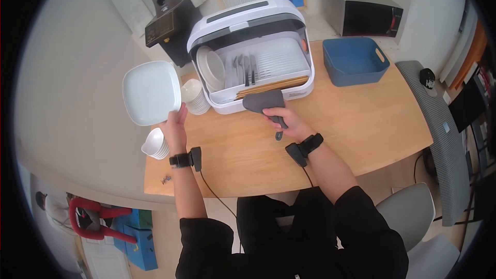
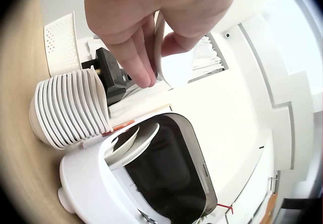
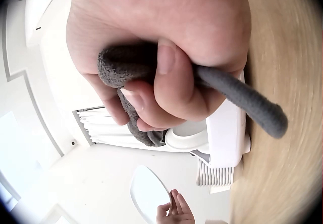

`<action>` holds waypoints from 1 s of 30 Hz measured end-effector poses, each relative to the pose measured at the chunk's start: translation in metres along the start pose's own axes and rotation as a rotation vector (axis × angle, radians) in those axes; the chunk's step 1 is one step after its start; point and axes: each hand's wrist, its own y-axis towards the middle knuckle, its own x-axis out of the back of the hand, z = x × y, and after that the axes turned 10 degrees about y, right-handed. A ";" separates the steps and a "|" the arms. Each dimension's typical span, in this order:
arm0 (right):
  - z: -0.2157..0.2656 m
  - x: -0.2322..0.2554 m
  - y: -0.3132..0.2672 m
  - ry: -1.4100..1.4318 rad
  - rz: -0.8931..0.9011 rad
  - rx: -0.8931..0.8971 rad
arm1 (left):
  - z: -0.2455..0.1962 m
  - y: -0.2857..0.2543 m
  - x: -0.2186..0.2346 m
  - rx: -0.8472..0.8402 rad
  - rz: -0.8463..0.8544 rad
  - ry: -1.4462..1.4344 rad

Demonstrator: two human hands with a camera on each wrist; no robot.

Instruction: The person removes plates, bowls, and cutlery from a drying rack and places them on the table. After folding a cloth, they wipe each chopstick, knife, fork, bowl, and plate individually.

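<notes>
My left hand (image 1: 174, 128) pinches a white square plate (image 1: 151, 93) by its lower right edge, thumb on one face and fingers on the other. The plate is raised at the left, near two stacks of white bowls (image 1: 195, 99). A folded dark grey cloth (image 1: 264, 102) is bunched in my right hand (image 1: 293, 122), with one end hanging below the fist. Just beyond the cloth stands a white dish box (image 1: 227, 107), its lid raised. Inside are white plates (image 1: 211, 68), several pieces of cutlery (image 1: 247, 70) and wooden chopsticks (image 1: 274, 87) along the front.
A blue bin (image 1: 355, 70) stands at the table's back right, with a microwave (image 1: 364, 15) behind it. The other bowl stack (image 1: 156, 144) sits by the left edge, near some tiny items (image 1: 165, 180). Cables (image 1: 219, 199) run from both wrist cameras. A grey chair (image 1: 411, 212) is at the right.
</notes>
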 end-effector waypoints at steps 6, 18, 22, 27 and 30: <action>0.000 0.003 0.001 0.024 0.085 0.052 | -0.007 -0.041 -0.018 0.063 0.231 0.009; -0.009 0.013 0.014 -0.572 -0.134 0.757 | 0.057 -0.057 -0.090 0.311 0.467 -0.184; -0.004 0.007 0.007 -0.541 -0.152 0.644 | 0.070 -0.049 -0.093 0.326 0.561 -0.305; -0.010 -0.002 0.002 -0.454 -0.129 0.454 | 0.054 -0.062 -0.097 0.436 0.435 -0.471; -0.016 -0.010 -0.001 -0.528 -0.058 0.400 | 0.052 -0.062 -0.095 0.459 0.475 -0.629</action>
